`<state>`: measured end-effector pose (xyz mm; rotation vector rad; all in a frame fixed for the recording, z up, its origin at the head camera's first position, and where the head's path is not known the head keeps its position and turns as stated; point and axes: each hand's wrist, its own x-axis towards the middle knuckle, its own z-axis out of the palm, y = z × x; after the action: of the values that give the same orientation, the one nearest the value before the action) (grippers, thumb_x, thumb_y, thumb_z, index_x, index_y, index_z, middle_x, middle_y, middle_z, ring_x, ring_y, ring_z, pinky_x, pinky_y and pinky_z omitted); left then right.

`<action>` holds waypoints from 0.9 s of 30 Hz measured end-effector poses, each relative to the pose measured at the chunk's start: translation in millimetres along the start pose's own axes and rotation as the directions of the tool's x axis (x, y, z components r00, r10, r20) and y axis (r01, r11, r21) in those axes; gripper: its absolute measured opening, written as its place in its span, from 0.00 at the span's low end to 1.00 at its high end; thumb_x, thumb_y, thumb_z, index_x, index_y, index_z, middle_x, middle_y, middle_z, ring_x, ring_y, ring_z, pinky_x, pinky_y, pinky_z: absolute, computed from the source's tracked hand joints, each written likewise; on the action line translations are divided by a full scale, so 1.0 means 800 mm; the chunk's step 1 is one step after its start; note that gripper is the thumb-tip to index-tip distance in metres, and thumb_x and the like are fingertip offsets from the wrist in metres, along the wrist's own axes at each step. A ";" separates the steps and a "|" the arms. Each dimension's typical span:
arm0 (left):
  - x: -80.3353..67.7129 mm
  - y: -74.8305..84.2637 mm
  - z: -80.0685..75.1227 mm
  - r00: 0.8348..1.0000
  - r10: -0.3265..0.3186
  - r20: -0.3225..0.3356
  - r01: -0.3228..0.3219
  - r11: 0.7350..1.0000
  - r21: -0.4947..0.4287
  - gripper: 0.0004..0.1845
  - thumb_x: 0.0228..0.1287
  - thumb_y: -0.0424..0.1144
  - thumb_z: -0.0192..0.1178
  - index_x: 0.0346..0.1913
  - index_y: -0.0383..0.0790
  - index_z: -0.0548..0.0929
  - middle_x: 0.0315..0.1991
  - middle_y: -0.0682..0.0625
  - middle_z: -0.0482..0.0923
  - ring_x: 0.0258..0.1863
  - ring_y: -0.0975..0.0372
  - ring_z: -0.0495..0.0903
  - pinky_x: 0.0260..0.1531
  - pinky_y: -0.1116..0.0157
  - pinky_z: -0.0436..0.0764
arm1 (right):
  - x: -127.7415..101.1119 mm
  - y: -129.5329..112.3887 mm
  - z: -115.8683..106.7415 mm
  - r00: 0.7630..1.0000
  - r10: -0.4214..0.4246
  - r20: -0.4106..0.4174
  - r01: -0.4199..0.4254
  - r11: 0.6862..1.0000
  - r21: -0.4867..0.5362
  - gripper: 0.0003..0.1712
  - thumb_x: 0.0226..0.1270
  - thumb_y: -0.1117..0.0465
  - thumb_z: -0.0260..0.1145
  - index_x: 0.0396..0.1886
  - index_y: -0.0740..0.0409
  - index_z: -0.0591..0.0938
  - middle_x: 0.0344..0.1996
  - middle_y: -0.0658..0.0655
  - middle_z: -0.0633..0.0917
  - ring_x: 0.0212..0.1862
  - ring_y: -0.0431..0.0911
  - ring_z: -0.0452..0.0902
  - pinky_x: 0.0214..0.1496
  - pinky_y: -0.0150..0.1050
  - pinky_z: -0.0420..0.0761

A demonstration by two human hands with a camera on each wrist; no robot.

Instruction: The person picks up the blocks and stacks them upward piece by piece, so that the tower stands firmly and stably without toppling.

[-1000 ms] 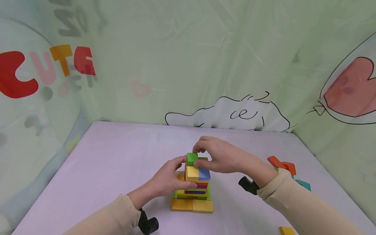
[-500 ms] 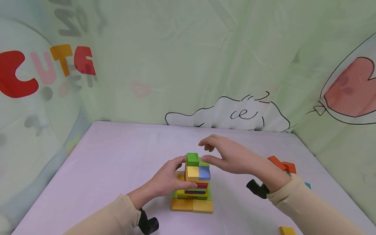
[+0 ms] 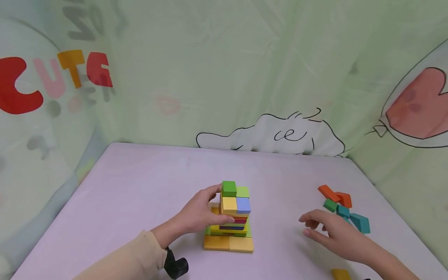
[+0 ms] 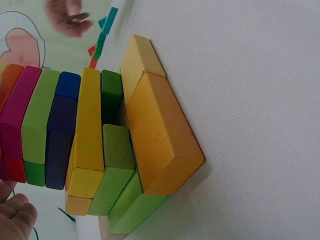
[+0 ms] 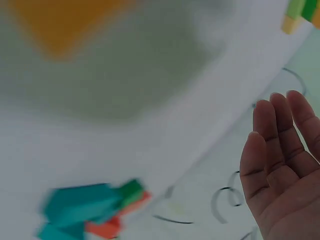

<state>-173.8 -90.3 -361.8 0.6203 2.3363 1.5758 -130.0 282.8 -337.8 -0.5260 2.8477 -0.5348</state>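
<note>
The left hand (image 3: 197, 214) cups the stack (image 3: 231, 217) from its left side, fingers curled against the middle layers and thumb up by the green block (image 3: 229, 188) on top, seemingly to keep the column from shifting. The stack stands near the middle of the table (image 3: 140, 186), toward its front edge, on two yellow-orange base blocks (image 4: 155, 140) laid side by side, a broad footing for the narrower layers above. The right hand (image 3: 336, 233) hovers spread and holding nothing, low over the table near its right edge, just short of the loose pile (image 3: 341, 208): two orange pieces, one green, two teal, as far as can be counted. One yellow block (image 3: 341, 274) lies alone at the front edge.
</note>
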 end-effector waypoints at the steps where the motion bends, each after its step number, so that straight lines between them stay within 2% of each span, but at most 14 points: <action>1: -0.001 0.000 0.000 1.000 -0.001 -0.001 0.001 1.000 0.002 0.40 0.57 0.41 0.77 0.71 0.40 0.72 0.70 0.44 0.73 0.75 0.38 0.64 0.74 0.38 0.65 | -0.006 0.010 0.004 1.000 0.024 0.020 -0.024 1.000 0.015 0.18 0.70 0.51 0.69 0.53 0.55 0.83 0.44 0.44 0.86 0.41 0.27 0.73 0.37 0.29 0.81; 4: -0.001 0.001 -0.001 1.000 0.000 0.000 0.000 1.000 0.001 0.39 0.57 0.41 0.77 0.71 0.40 0.72 0.71 0.44 0.73 0.75 0.39 0.64 0.74 0.39 0.65 | -0.024 0.035 0.015 0.989 0.122 0.090 -0.130 0.988 0.089 0.19 0.71 0.53 0.68 0.54 0.60 0.83 0.44 0.46 0.86 0.39 0.28 0.74 0.37 0.27 0.81; 8: 0.001 0.001 0.000 1.000 0.007 0.002 -0.007 1.000 -0.005 0.38 0.57 0.41 0.77 0.70 0.41 0.74 0.71 0.45 0.72 0.76 0.40 0.64 0.75 0.40 0.65 | -0.045 0.058 0.028 0.957 0.224 0.184 -0.258 0.948 0.188 0.26 0.72 0.53 0.68 0.58 0.69 0.80 0.44 0.50 0.85 0.40 0.37 0.75 0.38 0.27 0.82; 11: 0.001 0.002 0.000 1.000 0.007 0.004 -0.007 1.000 -0.003 0.38 0.57 0.41 0.77 0.70 0.41 0.73 0.70 0.45 0.73 0.76 0.40 0.64 0.75 0.40 0.65 | -0.061 0.072 0.034 0.943 0.231 0.238 -0.287 0.929 0.232 0.30 0.72 0.52 0.68 0.60 0.73 0.77 0.47 0.54 0.85 0.41 0.36 0.74 0.38 0.26 0.80; 14: 0.001 0.002 0.000 1.000 0.007 0.004 -0.007 1.000 0.001 0.39 0.57 0.42 0.77 0.71 0.41 0.72 0.69 0.46 0.74 0.76 0.40 0.64 0.75 0.40 0.65 | -0.076 0.087 0.037 0.939 0.202 0.280 -0.275 0.927 0.254 0.33 0.69 0.51 0.71 0.60 0.73 0.76 0.51 0.59 0.85 0.39 0.27 0.71 0.37 0.24 0.76; 17: 0.001 0.001 0.000 1.000 0.012 0.000 -0.012 1.000 0.002 0.39 0.57 0.41 0.77 0.71 0.41 0.73 0.69 0.46 0.75 0.76 0.41 0.64 0.75 0.40 0.64 | -0.087 0.097 0.040 0.937 0.177 0.302 -0.258 0.932 0.253 0.36 0.63 0.48 0.75 0.59 0.71 0.76 0.52 0.61 0.84 0.37 0.24 0.68 0.36 0.23 0.73; 24: -0.001 0.001 -0.001 1.000 0.013 -0.005 -0.013 1.000 0.004 0.40 0.56 0.42 0.77 0.71 0.40 0.72 0.68 0.46 0.75 0.75 0.39 0.65 0.75 0.40 0.65 | -0.098 0.106 0.047 0.946 0.175 0.274 -0.233 0.952 0.196 0.34 0.60 0.48 0.78 0.55 0.67 0.79 0.47 0.53 0.82 0.34 0.27 0.65 0.35 0.24 0.73; 27: -0.001 0.001 0.000 1.000 0.009 -0.002 -0.009 1.000 0.002 0.40 0.56 0.41 0.77 0.72 0.40 0.72 0.68 0.45 0.75 0.75 0.39 0.65 0.75 0.40 0.65 | -0.098 0.105 0.050 0.944 0.208 0.257 -0.260 0.948 0.186 0.33 0.59 0.48 0.78 0.54 0.67 0.80 0.46 0.53 0.83 0.33 0.27 0.65 0.35 0.24 0.74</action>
<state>-173.0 -90.4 -361.3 0.6310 2.3396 1.5787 -73.3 373.0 -396.5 -0.1899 2.5390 -0.6798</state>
